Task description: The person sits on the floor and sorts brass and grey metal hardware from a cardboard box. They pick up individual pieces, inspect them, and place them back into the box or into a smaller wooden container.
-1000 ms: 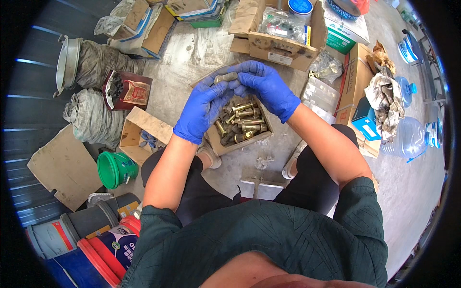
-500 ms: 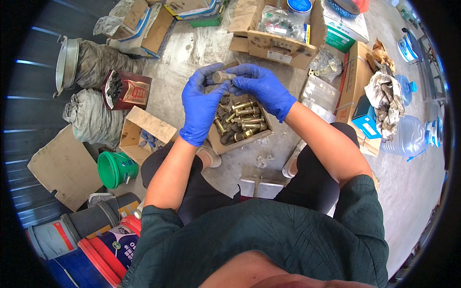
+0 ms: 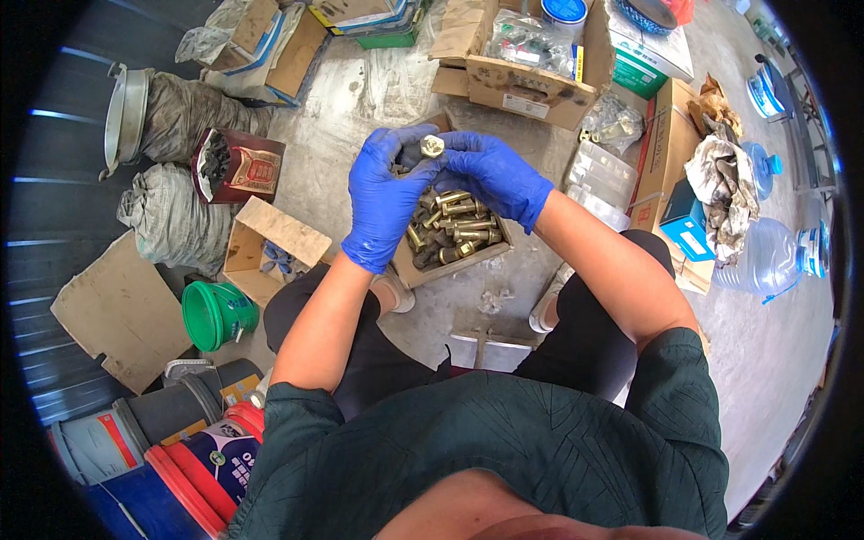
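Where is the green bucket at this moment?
In the head view, the green bucket lies on its side on the floor to the person's left, just below an open cardboard box and beside a flat cardboard sheet.

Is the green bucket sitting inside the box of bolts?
No, the green bucket lies on the floor left of the person's knee, apart from the box of bolts.

An open brown cardboard box (image 3: 454,236) of brass-coloured bolts sat on the floor below the hands. A larger brown carton (image 3: 517,76) with a pale label stood beyond it. A green box (image 3: 641,74) lay to its right. A blue box (image 3: 686,220) rested farther right beside a tall brown carton (image 3: 661,148). A dark red package (image 3: 238,166) stood at left. A small open carton (image 3: 265,243) lay near it.
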`<state>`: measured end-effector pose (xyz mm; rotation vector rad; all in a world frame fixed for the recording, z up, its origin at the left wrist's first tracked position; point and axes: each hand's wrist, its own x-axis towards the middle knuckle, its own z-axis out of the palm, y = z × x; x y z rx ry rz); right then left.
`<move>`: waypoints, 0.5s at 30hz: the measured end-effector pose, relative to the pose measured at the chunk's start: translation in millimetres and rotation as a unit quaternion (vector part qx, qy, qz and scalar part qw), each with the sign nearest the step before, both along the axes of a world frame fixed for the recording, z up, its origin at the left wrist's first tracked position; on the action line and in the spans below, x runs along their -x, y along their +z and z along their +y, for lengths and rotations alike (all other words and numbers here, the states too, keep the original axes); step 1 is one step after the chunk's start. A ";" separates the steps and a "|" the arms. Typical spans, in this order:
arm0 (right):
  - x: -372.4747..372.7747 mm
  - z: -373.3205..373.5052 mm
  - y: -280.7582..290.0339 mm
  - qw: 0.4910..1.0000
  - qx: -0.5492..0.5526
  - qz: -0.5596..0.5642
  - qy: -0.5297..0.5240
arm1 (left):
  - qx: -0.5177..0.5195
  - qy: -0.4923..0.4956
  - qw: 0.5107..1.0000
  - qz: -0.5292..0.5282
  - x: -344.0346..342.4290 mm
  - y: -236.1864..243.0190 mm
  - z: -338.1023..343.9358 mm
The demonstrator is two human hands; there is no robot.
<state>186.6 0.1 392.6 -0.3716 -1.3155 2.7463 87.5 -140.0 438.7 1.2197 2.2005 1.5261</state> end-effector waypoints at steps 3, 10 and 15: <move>0.2 -0.1 0.9 1.000 -0.004 -0.006 -0.004 | -0.019 -0.003 1.000 -0.020 -4.4 1.3 1.2; -1.3 10.1 4.5 0.990 -0.114 0.034 -0.074 | -0.076 -0.067 0.949 -0.298 2.7 -4.8 -0.8; -1.9 13.3 9.5 0.987 -0.126 0.063 -0.076 | -0.166 -0.156 0.813 -0.537 14.0 -12.9 -4.7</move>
